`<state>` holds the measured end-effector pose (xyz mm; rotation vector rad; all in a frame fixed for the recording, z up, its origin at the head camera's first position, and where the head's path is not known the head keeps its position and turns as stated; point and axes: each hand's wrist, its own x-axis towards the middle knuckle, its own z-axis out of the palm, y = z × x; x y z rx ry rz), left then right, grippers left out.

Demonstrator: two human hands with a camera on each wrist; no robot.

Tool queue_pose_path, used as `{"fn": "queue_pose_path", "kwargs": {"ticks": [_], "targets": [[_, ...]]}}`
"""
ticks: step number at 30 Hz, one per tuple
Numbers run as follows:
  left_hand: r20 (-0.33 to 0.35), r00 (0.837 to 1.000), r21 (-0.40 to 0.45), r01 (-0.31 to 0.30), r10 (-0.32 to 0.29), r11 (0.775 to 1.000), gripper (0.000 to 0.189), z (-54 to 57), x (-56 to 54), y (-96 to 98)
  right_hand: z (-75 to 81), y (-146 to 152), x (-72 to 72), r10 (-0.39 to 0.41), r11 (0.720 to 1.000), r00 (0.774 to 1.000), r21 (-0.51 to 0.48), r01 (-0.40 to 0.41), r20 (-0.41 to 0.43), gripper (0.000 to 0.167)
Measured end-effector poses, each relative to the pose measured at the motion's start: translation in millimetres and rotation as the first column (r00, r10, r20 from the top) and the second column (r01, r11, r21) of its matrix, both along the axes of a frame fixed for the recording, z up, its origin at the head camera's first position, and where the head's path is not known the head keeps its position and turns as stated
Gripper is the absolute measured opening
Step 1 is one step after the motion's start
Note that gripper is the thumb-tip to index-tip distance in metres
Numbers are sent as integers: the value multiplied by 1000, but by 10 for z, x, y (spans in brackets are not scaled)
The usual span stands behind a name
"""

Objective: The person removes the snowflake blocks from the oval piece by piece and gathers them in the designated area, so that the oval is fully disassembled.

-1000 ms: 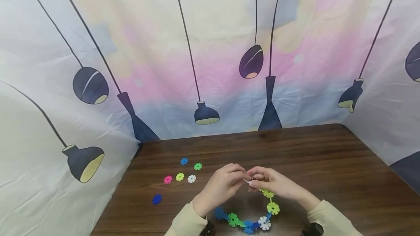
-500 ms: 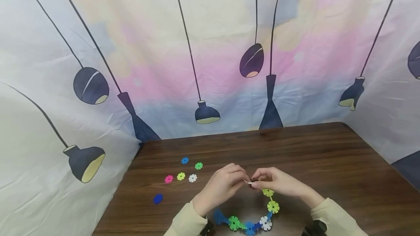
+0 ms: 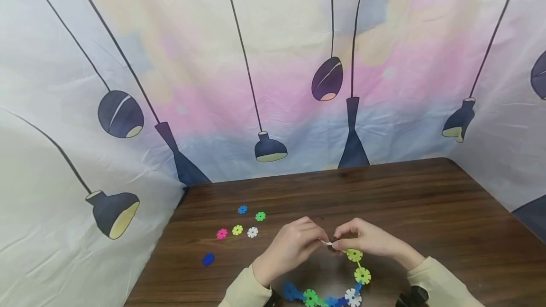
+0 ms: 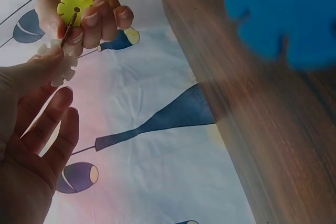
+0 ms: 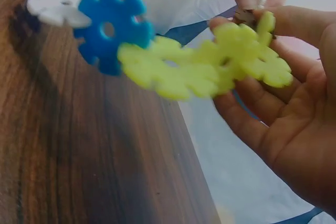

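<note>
Nearest, pale sleeves and black wrist straps. Curving between the wrists, a chain of linked flower-shaped discs: blue at the left end, blue, green and white along the near curve, yellow at the right. Hard to tell whether resting on the desk. Pinched between thumb and fingers of the left hand, a white disc; pinched in the right hand, a brown disc, touching the white one. Farther left, lying loose on dark wood: a dark blue disc, then pink, yellow and white discs in a row, then green and blue discs. Behind, a pastel backdrop printed with hanging lamps.
</note>
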<state>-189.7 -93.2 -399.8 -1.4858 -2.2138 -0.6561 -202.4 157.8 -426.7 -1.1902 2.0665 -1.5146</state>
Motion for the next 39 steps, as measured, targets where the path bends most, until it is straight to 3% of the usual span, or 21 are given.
{"fn": "queue_pose_path", "kwargs": {"ticks": [9,24,39], "targets": [[19,1000,44,0,-1,999,10,20,42,-12,-14,-41,61,-30,996,1000,-87,30,2,17],[-44,999,125,37,-31,991,16,0,5,-42,-6,-71,68,-88,988,996,-130,85,-12,17],[-74,995,202,76,-62,976,20,-30,-1,-26,-9,-77,76,-70,981,998,-183,68,-4,18]]}}
